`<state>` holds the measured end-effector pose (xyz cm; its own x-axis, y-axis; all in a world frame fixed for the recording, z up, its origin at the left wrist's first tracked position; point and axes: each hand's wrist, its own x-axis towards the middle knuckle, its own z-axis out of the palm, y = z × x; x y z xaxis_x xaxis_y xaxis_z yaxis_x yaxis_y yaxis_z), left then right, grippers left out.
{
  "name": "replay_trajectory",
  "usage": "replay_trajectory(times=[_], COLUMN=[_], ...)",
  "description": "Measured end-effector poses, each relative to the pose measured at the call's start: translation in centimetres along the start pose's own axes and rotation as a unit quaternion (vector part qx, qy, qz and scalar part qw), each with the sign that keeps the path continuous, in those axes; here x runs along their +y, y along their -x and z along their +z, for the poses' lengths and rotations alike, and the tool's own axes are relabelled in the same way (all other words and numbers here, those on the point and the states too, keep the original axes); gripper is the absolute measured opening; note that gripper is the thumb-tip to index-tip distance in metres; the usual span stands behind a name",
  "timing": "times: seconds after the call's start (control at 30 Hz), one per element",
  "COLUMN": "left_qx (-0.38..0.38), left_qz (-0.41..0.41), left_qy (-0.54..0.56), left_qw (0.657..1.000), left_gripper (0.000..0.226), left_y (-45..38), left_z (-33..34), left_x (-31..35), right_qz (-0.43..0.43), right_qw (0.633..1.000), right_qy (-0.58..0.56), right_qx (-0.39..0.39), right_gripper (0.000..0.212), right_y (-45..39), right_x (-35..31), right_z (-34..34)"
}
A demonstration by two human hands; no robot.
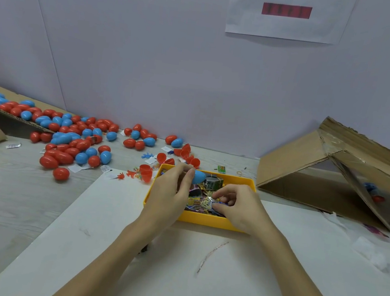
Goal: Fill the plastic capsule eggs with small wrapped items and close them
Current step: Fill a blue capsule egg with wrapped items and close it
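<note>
Left hand (171,189) grips a blue egg (199,176) over the yellow tray's (204,220) far edge. Right hand (236,205) pinches a wrapped item (209,202) inside the tray. Loose red and blue eggs (72,137) lie far left of it.

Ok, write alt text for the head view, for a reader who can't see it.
Over a yellow tray of small wrapped items, the left hand holds a blue egg while the right hand pinches an item. Red and blue eggs lie scattered at left; a cardboard box lies tipped at right.
</note>
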<state>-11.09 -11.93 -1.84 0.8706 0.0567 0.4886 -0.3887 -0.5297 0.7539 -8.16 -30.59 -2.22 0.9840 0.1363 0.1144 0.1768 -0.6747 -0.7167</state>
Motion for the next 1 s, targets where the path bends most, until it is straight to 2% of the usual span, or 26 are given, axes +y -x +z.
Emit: replay_trajectory(times=[0.2, 0.4, 0.57, 0.67, 0.8, 0.87, 0.93, 1.0], left_qx=[-0.005, -0.003, -0.024, -0.030, -0.029, -0.037, -0.049, -0.057], left_qz=[-0.007, 0.003, 0.032, 0.056, 0.046, 0.042, 0.047, 0.044], left_qy=[0.008, -0.018, -0.003, -0.015, 0.013, 0.019, 0.003, -0.004], left_qw=[1.000, 1.000, 0.999, 0.998, 0.998, 0.998, 0.998, 0.997], left_gripper=[0.025, 0.030, 0.029, 0.019, 0.018, 0.003, 0.026, 0.034], left_y=[0.1, 0.1, 0.0, 0.0, 0.4, 0.7, 1.1, 1.1], left_z=[-0.1, -0.1, -0.4, -0.6, 0.1, 0.6, 1.0, 1.0], left_x=[0.2, 0.3, 0.4, 0.5, 0.9, 1.2, 1.2, 1.2], right_qz=[-0.011, -0.016, -0.002, 0.015, 0.015, 0.013, 0.009, 0.007], right_qw=[0.995, 0.993, 0.981, 0.962, 0.945, 0.942, 0.942, 0.943], right_qy=[-0.065, -0.102, -0.190, -0.269, -0.326, -0.336, -0.337, -0.333], right_qx=[0.078, 0.060, 0.045, 0.043, 0.022, 0.012, 0.009, 0.004], right_gripper=[0.009, 0.010, 0.012, 0.017, 0.032, 0.032, 0.031, 0.032], right_y=[0.4, 0.6, 0.7, 1.0, 1.3, 1.3, 1.3, 1.3], right_x=[0.1, -0.2, -0.5, -0.7, -1.0, -1.1, -1.2, -1.2], right_z=[0.1, -0.2, -0.8, -1.2, -1.5, -1.6, -1.6, -1.7])
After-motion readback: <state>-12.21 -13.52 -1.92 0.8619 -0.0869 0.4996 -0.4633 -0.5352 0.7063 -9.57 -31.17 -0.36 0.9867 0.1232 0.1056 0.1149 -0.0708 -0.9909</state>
